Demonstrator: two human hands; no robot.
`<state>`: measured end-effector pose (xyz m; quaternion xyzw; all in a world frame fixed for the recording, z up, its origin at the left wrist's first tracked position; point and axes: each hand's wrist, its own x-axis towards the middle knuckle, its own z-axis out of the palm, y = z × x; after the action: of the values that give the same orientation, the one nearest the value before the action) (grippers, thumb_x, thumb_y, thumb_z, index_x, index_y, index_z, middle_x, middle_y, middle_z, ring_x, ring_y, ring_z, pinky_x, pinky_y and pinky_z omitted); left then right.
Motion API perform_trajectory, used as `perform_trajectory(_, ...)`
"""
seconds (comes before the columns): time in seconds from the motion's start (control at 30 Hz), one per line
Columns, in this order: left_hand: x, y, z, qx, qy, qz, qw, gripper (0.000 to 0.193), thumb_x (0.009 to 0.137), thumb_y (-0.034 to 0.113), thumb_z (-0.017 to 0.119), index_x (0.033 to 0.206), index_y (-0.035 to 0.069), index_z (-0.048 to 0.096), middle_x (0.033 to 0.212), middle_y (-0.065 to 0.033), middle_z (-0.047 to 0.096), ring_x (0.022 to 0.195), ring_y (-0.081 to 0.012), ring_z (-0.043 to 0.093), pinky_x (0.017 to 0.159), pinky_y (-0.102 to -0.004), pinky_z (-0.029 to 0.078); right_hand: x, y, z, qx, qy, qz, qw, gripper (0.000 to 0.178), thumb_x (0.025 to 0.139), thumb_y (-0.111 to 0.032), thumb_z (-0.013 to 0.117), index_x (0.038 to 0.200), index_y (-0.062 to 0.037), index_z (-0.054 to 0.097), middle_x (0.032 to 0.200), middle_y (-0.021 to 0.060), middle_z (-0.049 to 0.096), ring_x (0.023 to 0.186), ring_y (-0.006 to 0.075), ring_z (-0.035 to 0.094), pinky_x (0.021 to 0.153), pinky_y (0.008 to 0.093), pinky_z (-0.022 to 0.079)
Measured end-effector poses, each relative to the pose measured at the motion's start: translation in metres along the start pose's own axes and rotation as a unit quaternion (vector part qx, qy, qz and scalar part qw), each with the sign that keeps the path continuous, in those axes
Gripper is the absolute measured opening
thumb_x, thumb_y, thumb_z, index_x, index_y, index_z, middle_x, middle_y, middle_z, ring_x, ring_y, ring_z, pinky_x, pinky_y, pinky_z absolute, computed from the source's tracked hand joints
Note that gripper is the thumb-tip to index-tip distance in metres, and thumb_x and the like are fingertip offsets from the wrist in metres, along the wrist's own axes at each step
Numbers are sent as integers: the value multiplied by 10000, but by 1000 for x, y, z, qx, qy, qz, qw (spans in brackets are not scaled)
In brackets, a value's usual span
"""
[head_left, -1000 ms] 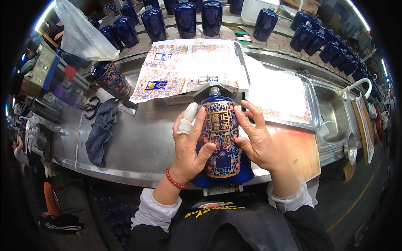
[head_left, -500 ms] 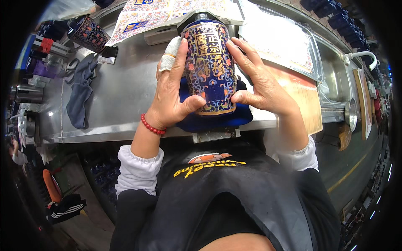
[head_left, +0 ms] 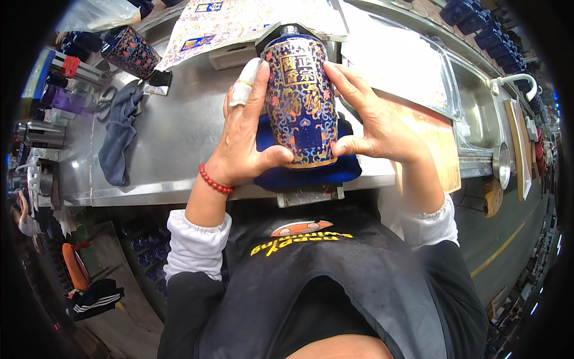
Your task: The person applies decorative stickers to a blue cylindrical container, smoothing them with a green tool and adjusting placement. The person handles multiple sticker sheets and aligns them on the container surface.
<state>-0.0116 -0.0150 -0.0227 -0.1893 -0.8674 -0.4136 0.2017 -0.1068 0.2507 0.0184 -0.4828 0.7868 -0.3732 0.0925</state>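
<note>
Evenly, as a judgement of good practice, press the floral covering (head_left: 293, 128) against the blue bottle (head_left: 302, 99), apparently laid back between the hands with the neck away from the wearer. Note left hand (head_left: 240, 133) and right hand (head_left: 378, 127) set apart but clamped on opposite flanks of the bottle, with index fingers high toward the shoulder and with thumbs low beside the base. Match the pressure side to side, preferably with flat finger pads rather than tips, to avoid creasing the pattern or rolling the bottle. Best to work outward from the gold lettering toward each flank, easing out any bubble on the way. Mind the white wrap (head_left: 244, 84) on a left finger, possibly rougher than bare skin. Use the dark blue cloth (head_left: 311, 178), just below the thumbs, as a cushion on the tabletop (head_left: 185, 119). Stay clear of the patterned sheets (head_left: 239, 18) beyond the hands, the grey cloth (head_left: 118, 131) left of left hand, and the clear tray (head_left: 457, 102) beyond right hand.
</note>
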Motion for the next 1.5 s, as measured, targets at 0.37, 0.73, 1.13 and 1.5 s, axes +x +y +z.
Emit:
perform_trajectory(0.37,11,4,-6,47,-7,-11,999,1188,810,858,489,1591,5,219,1573,-316,274,1460,-460,261,1188,-556,116,16,-5,-10,46,-36,21,998,1283,681,-642,815,1601,-15,178,1627,255,156,1518,405,187,1219,479,232)
perform_trajectory(0.73,10,0,-7,31,-17,-25,999,1220,782,863,523,1597,15,197,1582,-272,296,1469,-449,252,1183,-597,97,19,-7,-15,63,-47,27,997,1294,679,-638,820,1595,5,171,1613,255,192,1510,384,220,1212,463,262)
perform_trajectory(1.13,9,0,-6,2,-38,-39,999,1255,775,857,546,1605,10,137,1599,-291,239,1483,-448,233,1190,-585,75,20,2,-12,53,-30,8,998,1214,744,-562,822,1607,-43,146,1590,266,246,1482,428,275,1192,456,310)
perform_trajectory(1.5,10,-2,-6,2,-42,-36,998,1260,781,852,551,1612,16,104,1609,-284,229,1485,-442,230,1194,-568,59,23,2,-14,42,-40,-8,998,1286,704,-579,845,1606,-22,115,1594,266,254,1475,413,296,1193,455,307)
